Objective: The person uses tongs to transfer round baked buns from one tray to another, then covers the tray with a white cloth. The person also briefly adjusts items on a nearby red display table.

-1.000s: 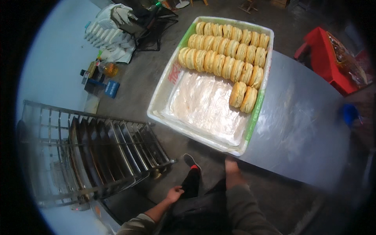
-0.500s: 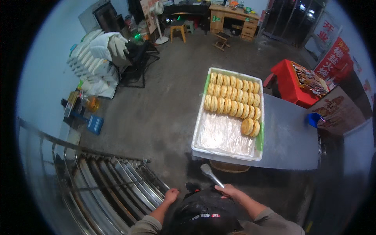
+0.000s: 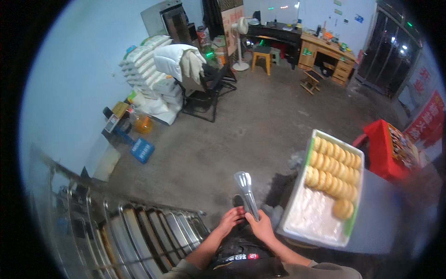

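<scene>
The right hand (image 3: 262, 226) clasps the metal tongs (image 3: 246, 188) near their rear, keeping the tips free ahead, beside the loosely spread left hand (image 3: 229, 221), whose contact is unclear; the bun-filled tray (image 3: 296, 200) sits rightward.

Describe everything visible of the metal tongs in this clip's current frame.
The tongs are silvery and shiny, apparently metal, with long narrow arms widening into broad, rounded ends that lie close together. The right hand grips them near the handle end, partly hiding it. They tilt slightly left, broad ends pointing away from the person, with nothing visible between them. The left hand is just beside the handle; whether it touches is unclear.
</scene>
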